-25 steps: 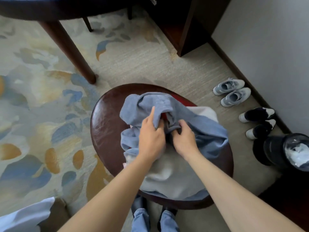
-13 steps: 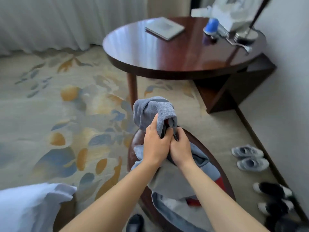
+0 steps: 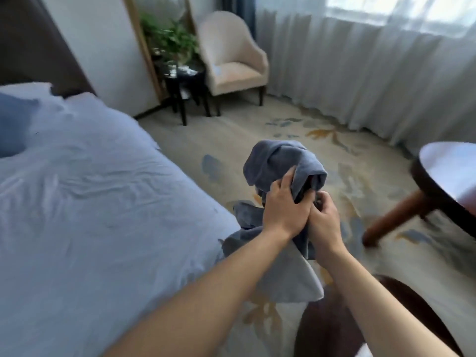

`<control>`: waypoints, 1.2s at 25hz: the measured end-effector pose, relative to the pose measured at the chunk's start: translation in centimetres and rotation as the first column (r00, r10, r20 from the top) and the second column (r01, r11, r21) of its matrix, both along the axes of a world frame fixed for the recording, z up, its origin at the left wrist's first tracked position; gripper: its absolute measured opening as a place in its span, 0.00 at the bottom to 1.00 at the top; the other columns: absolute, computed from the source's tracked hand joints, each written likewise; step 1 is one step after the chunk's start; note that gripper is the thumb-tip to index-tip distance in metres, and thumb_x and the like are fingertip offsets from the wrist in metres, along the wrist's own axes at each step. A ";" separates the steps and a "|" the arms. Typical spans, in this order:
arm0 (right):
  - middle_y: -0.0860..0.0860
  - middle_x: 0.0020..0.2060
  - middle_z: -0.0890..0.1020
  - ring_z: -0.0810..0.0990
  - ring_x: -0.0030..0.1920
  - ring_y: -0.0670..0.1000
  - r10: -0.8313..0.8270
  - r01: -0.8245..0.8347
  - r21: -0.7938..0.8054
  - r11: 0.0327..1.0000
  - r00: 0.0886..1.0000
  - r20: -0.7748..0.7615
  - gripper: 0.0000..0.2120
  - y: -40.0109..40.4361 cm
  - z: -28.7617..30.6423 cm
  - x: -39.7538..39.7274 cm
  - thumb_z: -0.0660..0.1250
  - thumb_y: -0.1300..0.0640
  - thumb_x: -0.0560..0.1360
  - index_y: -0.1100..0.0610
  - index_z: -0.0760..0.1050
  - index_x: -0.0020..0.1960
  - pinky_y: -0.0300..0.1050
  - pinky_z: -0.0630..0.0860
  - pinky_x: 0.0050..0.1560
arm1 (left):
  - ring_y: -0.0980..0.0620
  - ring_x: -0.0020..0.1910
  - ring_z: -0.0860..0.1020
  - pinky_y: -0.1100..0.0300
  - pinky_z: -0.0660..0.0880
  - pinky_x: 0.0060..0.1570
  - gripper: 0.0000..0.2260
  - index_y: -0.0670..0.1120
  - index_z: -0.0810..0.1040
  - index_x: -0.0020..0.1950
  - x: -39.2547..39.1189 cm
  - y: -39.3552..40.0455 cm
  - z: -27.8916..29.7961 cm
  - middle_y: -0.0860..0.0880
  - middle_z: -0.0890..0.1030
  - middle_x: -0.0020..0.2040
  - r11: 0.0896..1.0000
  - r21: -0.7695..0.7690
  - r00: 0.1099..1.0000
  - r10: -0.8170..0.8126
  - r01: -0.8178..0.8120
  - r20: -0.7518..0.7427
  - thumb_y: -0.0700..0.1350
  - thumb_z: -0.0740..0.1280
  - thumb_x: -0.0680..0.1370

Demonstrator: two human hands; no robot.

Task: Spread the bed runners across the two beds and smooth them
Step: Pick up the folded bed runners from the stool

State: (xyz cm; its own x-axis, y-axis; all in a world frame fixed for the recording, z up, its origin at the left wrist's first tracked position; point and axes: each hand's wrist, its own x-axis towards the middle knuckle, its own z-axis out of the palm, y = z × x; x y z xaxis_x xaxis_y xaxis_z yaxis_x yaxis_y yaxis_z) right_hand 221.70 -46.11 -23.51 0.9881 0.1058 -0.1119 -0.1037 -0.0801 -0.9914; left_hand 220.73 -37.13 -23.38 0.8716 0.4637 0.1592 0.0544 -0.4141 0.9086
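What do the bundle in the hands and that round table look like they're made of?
The runner looks like soft woven cloth, blue-grey and matte: it bunches and folds limply in both hands. The table looks like dark wood with a glossy finish: its top mirrors the window light.

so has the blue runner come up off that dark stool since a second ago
Yes. The blue runner is bunched in the left hand and right hand, lifted clear of the dark stool and carried toward the bed.

Beige armchair (image 3: 233, 63) by sheer curtains (image 3: 360, 68), plant (image 3: 172, 39), black side table (image 3: 184, 81), patterned carpet (image 3: 296, 135).
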 end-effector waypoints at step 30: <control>0.46 0.40 0.82 0.80 0.40 0.43 0.753 -0.744 -0.322 0.585 0.646 -0.125 0.05 56.8 -15.7 -1.8 0.62 0.52 0.80 0.52 0.72 0.46 0.41 0.74 0.40 | 0.54 0.66 0.74 0.52 0.74 0.65 0.26 0.56 0.70 0.73 -8.8 54.7 -17.0 0.52 0.76 0.66 0.803 -0.034 0.786 0.573 -0.595 -0.232 0.61 0.61 0.76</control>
